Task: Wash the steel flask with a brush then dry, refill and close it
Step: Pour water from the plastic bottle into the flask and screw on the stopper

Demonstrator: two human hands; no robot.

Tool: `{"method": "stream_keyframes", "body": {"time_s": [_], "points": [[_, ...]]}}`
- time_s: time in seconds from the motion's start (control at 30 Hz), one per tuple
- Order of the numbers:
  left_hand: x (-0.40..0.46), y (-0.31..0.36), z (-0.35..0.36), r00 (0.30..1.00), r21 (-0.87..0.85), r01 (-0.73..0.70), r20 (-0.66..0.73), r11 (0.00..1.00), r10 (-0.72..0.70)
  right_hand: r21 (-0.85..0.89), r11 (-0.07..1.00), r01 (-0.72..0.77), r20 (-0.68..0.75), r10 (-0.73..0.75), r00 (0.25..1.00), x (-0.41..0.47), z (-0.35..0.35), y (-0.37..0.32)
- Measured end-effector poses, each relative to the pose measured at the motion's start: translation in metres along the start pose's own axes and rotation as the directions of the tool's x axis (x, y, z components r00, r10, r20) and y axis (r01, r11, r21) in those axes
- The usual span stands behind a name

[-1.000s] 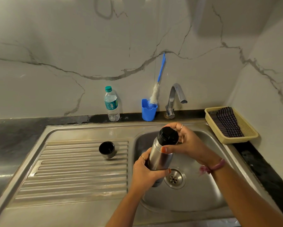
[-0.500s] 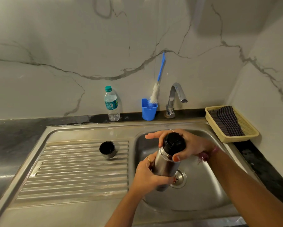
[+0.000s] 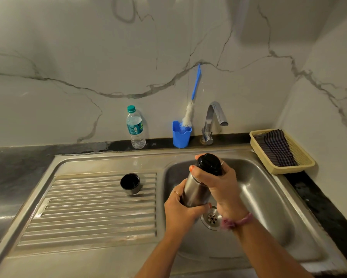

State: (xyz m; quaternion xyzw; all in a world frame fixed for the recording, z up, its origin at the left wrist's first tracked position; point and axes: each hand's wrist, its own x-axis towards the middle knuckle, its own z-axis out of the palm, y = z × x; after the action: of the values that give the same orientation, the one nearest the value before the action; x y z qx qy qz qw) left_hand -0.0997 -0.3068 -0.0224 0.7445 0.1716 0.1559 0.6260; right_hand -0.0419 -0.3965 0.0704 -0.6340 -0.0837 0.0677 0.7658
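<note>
Right hand [image 3: 218, 183] regripped black stopper [image 3: 208, 163]; left hand [image 3: 180, 211] fingers clamp flask [image 3: 194, 192]; labels unreadable.

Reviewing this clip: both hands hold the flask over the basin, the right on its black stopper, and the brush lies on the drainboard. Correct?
Not quite. In the head view the brush stands in the blue cup by the tap; the rest holds: left hand grips the flask, right hand its black stopper.

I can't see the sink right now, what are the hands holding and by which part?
The steel flask: the left hand grips its lower body, the right hand grips its black stopper on top.
</note>
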Motion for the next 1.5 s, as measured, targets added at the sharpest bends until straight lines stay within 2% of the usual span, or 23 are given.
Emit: {"method": "stream_keyframes", "body": {"time_s": [0.1, 0.17, 0.23, 0.3, 0.33, 0.37, 0.43, 0.57, 0.63, 0.7, 0.8, 1.0, 1.13, 1.4, 1.5], "points": [[-0.003, -0.003, 0.004, 1.0, -0.009, -0.006, -0.021, 1.0, 0.006, 0.017, 1.0, 0.006, -0.151, -0.004, 0.989, -0.005, 0.009, 0.007], [-0.003, -0.005, 0.004, 1.0, -0.007, 0.01, -0.002, 1.0, -0.01, 0.013, 1.0, 0.013, -0.193, -0.01, 0.981, -0.006, 0.012, 0.008], [-0.003, -0.008, 0.001, 0.999, -0.009, 0.023, 0.022, 1.0, -0.023, -0.053, 0.998, 0.024, -0.109, -0.03, 0.994, -0.003, 0.01, 0.005], [-0.002, -0.008, -0.005, 0.998, -0.02, 0.022, 0.053, 1.0, -0.021, -0.133, 0.991, 0.006, 0.125, 0.011, 0.992, 0.005, -0.004, -0.002], [0.0, -0.008, -0.009, 0.997, -0.024, 0.022, 0.076, 0.999, -0.02, -0.182, 0.983, -0.007, 0.294, 0.061, 0.954, 0.012, -0.014, -0.007], [0.001, -0.006, -0.012, 0.994, -0.022, 0.02, 0.104, 1.0, -0.018, -0.229, 0.973, -0.018, 0.457, 0.123, 0.881, 0.019, -0.026, -0.012], [0.003, -0.002, -0.02, 0.985, -0.009, 0.012, 0.175, 1.0, -0.01, -0.282, 0.959, -0.009, 0.665, 0.202, 0.719, 0.034, -0.043, -0.02], [0.005, 0.007, -0.028, 0.962, 0.025, -0.006, 0.273, 1.0, -0.001, -0.376, 0.894, 0.242, 0.825, 0.204, 0.528, 0.052, -0.038, -0.032], [0.003, 0.012, -0.028, 0.959, 0.019, -0.009, 0.283, 1.0, 0.003, -0.344, 0.881, 0.326, 0.864, 0.161, 0.478, 0.053, -0.029, -0.032], [0.002, 0.014, -0.028, 0.962, 0.01, -0.017, 0.272, 1.0, 0.013, -0.299, 0.906, 0.301, 0.857, 0.116, 0.502, 0.049, -0.024, -0.029], [0.002, 0.016, -0.029, 0.965, -0.001, -0.022, 0.26, 1.0, 0.021, -0.239, 0.94, 0.244, 0.8, 0.049, 0.597, 0.039, -0.023, -0.025], [0.0, 0.021, -0.028, 0.973, 0.004, -0.017, 0.23, 1.0, 0.015, -0.183, 0.952, 0.245, 0.605, -0.087, 0.791, 0.015, -0.014, -0.029], [0.0, 0.024, -0.03, 0.969, 0.006, -0.013, 0.248, 1.0, 0.011, -0.178, 0.968, 0.18, 0.45, -0.083, 0.889, 0.007, -0.01, -0.022], [-0.005, 0.031, -0.044, 0.97, -0.031, -0.025, 0.24, 0.999, 0.032, -0.183, 0.967, 0.178, 0.463, -0.075, 0.883, 0.001, 0.0, -0.028], [-0.007, 0.033, -0.053, 0.972, -0.056, -0.015, 0.235, 0.998, 0.028, -0.191, 0.97, 0.152, 0.545, -0.024, 0.838, 0.007, 0.003, -0.029]]}}
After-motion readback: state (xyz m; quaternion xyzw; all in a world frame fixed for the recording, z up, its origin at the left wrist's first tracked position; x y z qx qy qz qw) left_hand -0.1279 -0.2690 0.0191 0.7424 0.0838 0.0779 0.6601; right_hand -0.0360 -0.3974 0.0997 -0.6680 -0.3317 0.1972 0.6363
